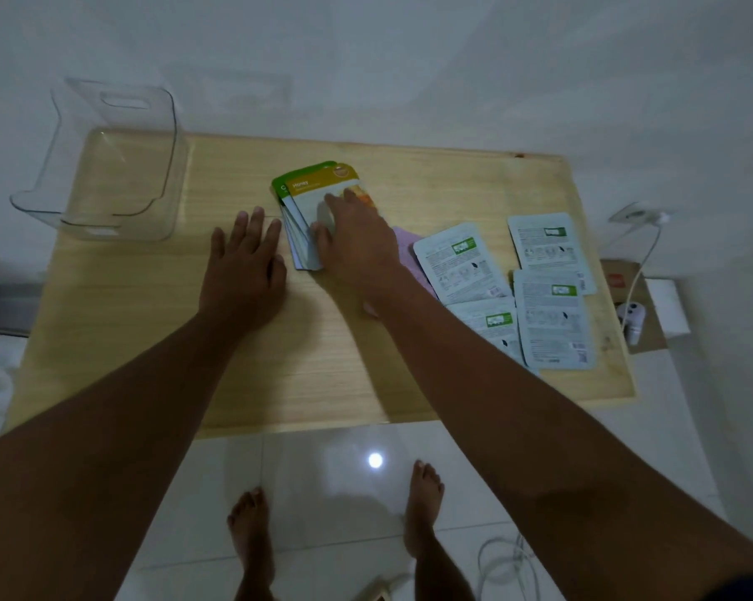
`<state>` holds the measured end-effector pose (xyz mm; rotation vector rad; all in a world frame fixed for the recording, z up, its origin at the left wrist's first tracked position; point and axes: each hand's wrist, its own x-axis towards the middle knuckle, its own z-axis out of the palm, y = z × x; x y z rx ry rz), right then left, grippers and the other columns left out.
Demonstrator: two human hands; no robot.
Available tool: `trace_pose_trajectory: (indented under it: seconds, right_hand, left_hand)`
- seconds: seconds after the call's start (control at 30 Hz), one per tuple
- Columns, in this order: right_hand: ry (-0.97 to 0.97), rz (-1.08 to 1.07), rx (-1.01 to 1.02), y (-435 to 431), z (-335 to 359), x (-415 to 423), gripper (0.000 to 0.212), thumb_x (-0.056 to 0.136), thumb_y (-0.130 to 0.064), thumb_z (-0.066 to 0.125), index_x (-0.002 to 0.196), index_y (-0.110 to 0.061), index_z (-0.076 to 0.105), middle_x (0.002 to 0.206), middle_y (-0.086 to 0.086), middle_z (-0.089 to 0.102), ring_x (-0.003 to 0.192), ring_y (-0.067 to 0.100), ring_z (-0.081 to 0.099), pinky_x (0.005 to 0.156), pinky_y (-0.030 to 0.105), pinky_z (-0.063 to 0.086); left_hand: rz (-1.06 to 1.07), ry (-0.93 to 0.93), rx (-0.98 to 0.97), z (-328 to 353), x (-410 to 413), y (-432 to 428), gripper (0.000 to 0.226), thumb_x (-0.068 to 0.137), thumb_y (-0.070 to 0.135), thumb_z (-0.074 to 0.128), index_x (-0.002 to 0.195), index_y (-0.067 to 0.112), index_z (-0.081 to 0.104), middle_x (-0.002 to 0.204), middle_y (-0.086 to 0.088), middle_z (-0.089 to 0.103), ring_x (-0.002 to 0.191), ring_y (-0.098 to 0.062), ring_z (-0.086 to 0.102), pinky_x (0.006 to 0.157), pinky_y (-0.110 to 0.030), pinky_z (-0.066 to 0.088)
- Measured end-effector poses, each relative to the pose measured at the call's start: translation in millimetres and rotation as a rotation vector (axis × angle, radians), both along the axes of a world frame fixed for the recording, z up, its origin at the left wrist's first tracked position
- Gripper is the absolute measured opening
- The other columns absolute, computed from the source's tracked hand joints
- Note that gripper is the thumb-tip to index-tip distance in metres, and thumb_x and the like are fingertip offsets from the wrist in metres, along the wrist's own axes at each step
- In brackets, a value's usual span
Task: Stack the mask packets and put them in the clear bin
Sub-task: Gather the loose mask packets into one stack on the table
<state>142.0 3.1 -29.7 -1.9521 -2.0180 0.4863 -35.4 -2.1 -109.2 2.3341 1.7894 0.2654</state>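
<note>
A fanned stack of mask packets [312, 197] lies near the middle of the wooden table [322, 362]; the top one is yellow and reads "Honey", with a green one under it. My right hand [357, 240] rests flat on the stack, thumb at its lower left edge. My left hand [244, 262] lies flat on the table just left of the stack, fingers spread, holding nothing. Several pale packets [548, 305] lie face down on the right side. A pink packet [407, 249] peeks out under my right wrist. The clear bin [106, 167] stands empty at the table's far left corner.
A cardboard box [639, 305] with a white device and a cable sits on the floor to the right of the table. A wall socket [639, 214] is behind it. My bare feet stand on white tiles below the table's near edge, with cables nearby.
</note>
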Motion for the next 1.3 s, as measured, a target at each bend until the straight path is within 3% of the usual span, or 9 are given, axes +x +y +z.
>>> trace_pose_trajectory:
  seconds: [0.1, 0.33, 0.43, 0.6, 0.7, 0.8, 1.0, 1.13, 1.3]
  right_hand:
    - [0.065, -0.079, 0.075, -11, 3, 43, 0.041, 0.092, -0.03, 0.055, 0.13, -0.015, 0.057, 0.13, 0.011, 0.056, 0.118, 0.029, 0.055, 0.094, 0.037, 0.049]
    - [-0.021, -0.258, -0.121, -25, -10, 132, 0.059, 0.086, -0.031, 0.061, 0.141, -0.014, 0.045, 0.14, 0.016, 0.048, 0.129, 0.035, 0.049, 0.104, 0.044, 0.046]
    - [-0.079, -0.372, -0.203, -36, -14, 157, 0.053, 0.077, -0.043, 0.07, 0.121, -0.017, 0.053, 0.122, 0.012, 0.058, 0.118, 0.032, 0.056, 0.095, 0.047, 0.051]
    - [-0.051, -0.484, -0.23, -47, -19, 172, 0.077, 0.071, -0.061, 0.076, 0.126, -0.014, 0.05, 0.127, 0.014, 0.05, 0.123, 0.033, 0.048, 0.098, 0.05, 0.048]
    - [-0.001, -0.507, -0.27, -42, -22, 177, 0.087, 0.056, -0.071, 0.079, 0.115, -0.01, 0.06, 0.114, 0.011, 0.062, 0.108, 0.031, 0.062, 0.089, 0.047, 0.055]
    - [0.053, -0.509, -0.268, -40, -19, 181, 0.073, 0.055, -0.068, 0.081, 0.102, -0.014, 0.065, 0.099, 0.005, 0.069, 0.095, 0.025, 0.067, 0.083, 0.043, 0.058]
    - [0.081, -0.482, -0.16, -36, -7, 191, 0.005, 0.088, -0.015, 0.068, 0.083, -0.015, 0.066, 0.103, 0.009, 0.071, 0.101, 0.026, 0.066, 0.081, 0.03, 0.049]
    - [0.154, -0.507, -0.06, -24, 4, 196, 0.012, 0.09, -0.016, 0.064, 0.098, -0.011, 0.071, 0.104, 0.008, 0.073, 0.098, 0.022, 0.067, 0.089, 0.028, 0.05]
    - [0.205, -0.447, 0.147, 0, 30, 185, 0.025, 0.087, -0.016, 0.063, 0.112, -0.014, 0.059, 0.096, 0.005, 0.073, 0.086, 0.02, 0.067, 0.071, 0.022, 0.042]
  left_hand:
    - [0.005, 0.0, -0.022, 0, 1, 0, 0.064, 0.095, 0.035, 0.027, 0.155, 0.012, 0.029, 0.165, -0.014, 0.021, 0.154, -0.032, 0.013, 0.12, -0.054, 0.007]
    - [0.007, 0.011, -0.029, 4, 2, 0, 0.066, 0.093, 0.034, 0.026, 0.154, 0.01, 0.031, 0.164, -0.016, 0.023, 0.153, -0.034, 0.016, 0.12, -0.056, 0.008]
    - [-0.007, 0.04, -0.008, 4, 3, 1, 0.065, 0.093, 0.033, 0.027, 0.152, 0.007, 0.032, 0.162, -0.019, 0.026, 0.151, -0.038, 0.02, 0.119, -0.058, 0.012]
    - [-0.016, 0.066, -0.008, 1, 5, 0, 0.065, 0.094, 0.033, 0.026, 0.152, 0.006, 0.032, 0.162, -0.021, 0.026, 0.15, -0.04, 0.021, 0.118, -0.058, 0.013]
    - [-0.019, 0.061, -0.003, 0, 3, 0, 0.064, 0.094, 0.033, 0.026, 0.152, 0.006, 0.032, 0.162, -0.021, 0.027, 0.15, -0.039, 0.022, 0.117, -0.058, 0.014]
    - [-0.025, 0.043, 0.009, 0, 3, 1, 0.062, 0.095, 0.032, 0.029, 0.151, 0.005, 0.034, 0.161, -0.021, 0.029, 0.149, -0.04, 0.024, 0.117, -0.059, 0.016]
    - [-0.012, 0.012, 0.007, 1, 4, -2, 0.06, 0.096, 0.031, 0.032, 0.15, 0.007, 0.035, 0.16, -0.02, 0.03, 0.149, -0.04, 0.024, 0.117, -0.058, 0.015]
    - [-0.004, 0.006, 0.0, 2, 6, -3, 0.059, 0.096, 0.032, 0.031, 0.15, 0.009, 0.036, 0.16, -0.019, 0.03, 0.149, -0.039, 0.024, 0.118, -0.056, 0.015]
    - [0.018, -0.001, -0.016, 3, 7, -3, 0.059, 0.098, 0.033, 0.031, 0.152, 0.011, 0.034, 0.163, -0.015, 0.027, 0.152, -0.035, 0.019, 0.12, -0.054, 0.01]
